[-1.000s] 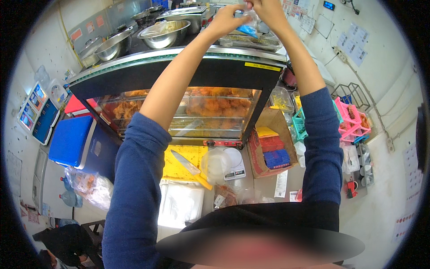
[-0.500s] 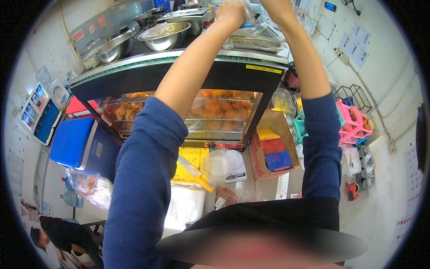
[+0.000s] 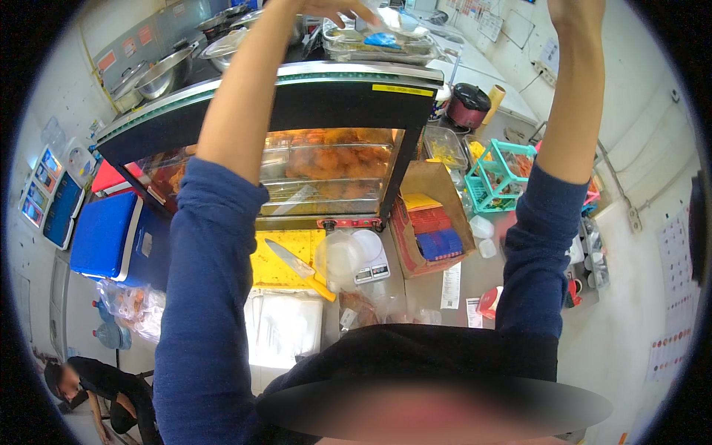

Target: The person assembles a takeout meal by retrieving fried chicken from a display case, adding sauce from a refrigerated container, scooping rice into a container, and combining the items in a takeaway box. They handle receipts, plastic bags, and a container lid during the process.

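Note:
Both my arms reach up and forward over a black glass-fronted food warmer (image 3: 326, 100) holding fried pieces of food (image 3: 334, 157). My left hand (image 3: 337, 9), partly cut off by the top edge, has its visible fingers stretched out. It is above and beside metal trays (image 3: 378, 56) on the warmer's top, which carry clear plastic and a small blue item (image 3: 383, 40). Nothing shows in its fingers. My right hand (image 3: 577, 10) is raised at the upper right near the wall; its fingers lie outside the picture.
Below the warmer are a yellow cutting board (image 3: 278, 259) with a knife (image 3: 300, 268), a kitchen scale (image 3: 372, 271) and a cardboard box (image 3: 406, 256) of coloured packets. Green baskets (image 3: 482, 191) stand right, a blue cooler (image 3: 104, 237) left. Another person (image 3: 111, 389) is at lower left.
My hands were close together over the trays and are now far apart. The left has moved left; the right has swung out to the right. The view has shifted slightly.

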A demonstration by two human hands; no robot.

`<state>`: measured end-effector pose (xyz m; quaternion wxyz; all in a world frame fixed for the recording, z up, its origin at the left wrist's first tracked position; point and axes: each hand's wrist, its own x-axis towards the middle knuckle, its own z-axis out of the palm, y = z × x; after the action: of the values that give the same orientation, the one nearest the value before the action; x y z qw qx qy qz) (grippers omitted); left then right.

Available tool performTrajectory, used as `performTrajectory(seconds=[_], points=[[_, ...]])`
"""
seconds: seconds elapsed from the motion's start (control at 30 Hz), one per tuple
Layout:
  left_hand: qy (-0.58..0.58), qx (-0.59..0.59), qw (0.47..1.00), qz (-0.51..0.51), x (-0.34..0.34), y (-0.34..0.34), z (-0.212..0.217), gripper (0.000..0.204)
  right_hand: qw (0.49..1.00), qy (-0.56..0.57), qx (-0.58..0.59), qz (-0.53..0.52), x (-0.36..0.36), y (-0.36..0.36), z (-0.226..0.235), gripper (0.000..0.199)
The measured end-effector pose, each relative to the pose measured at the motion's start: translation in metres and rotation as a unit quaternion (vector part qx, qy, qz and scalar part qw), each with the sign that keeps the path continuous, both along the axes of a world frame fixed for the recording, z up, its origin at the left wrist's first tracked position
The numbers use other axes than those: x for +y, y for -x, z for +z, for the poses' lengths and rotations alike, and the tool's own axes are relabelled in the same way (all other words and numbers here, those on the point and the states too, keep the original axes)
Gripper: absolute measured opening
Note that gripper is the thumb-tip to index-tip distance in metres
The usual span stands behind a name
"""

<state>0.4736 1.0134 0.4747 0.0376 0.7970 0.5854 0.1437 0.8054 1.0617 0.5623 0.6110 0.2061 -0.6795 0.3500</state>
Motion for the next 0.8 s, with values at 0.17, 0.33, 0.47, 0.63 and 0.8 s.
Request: performTrajectory(seconds=[0.17,0.33,0.47,0.63,0.8], points=[[-0.072,-0.249,0.962,0.088,-0.065,-0.020,-0.011,0.062,0.997,0.056,0.047,0.009,-0.013,-0.042,-0.044,0.031],[-0.245,-0.412,0.873,0.090,-0.108,-0.089,-0.075,0.053,0.977,0.210,-0.006,0.030,-0.043,-0.082,-0.099,0.017],[-0.172,-0.611,0.723,-0.272,-0.163,-0.173,-0.152,0.076,0.962,0.269,-0.049,0.010,-0.090,-0.106,-0.177,0.022],[-0.285,-0.676,0.680,-0.008,-0.228,-0.236,-0.219,0.037,0.918,0.383,-0.098,0.015,-0.156,-0.136,-0.262,0.020],[-0.297,-0.686,0.648,0.142,-0.270,-0.250,-0.279,0.016,0.851,0.509,-0.126,0.029,-0.196,-0.147,-0.341,0.031]])
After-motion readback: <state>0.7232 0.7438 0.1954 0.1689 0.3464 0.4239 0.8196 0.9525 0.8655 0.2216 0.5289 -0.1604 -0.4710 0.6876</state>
